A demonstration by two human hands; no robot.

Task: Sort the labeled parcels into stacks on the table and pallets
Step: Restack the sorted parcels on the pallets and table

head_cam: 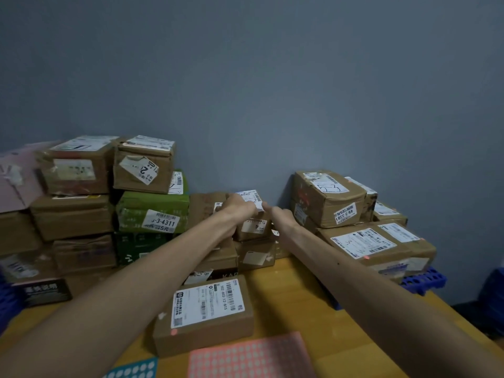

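A small parcel with a white label (252,197) sits on top of a short stack of brown boxes (255,241) at the back of the yellow table (300,309). My left hand (240,207) grips its left side, fingers curled over the top. My right hand (278,214) touches its right edge; how its fingers lie is unclear. Near me lies a brown parcel with a large white label and a pink dot (204,312).
A tall stack of brown and green boxes (152,211) stands at the left. Brown parcels (327,197) are piled on a blue pallet (422,282) at the right. Sticker sheets, pink (251,358) and teal (133,371), lie at the table's near edge.
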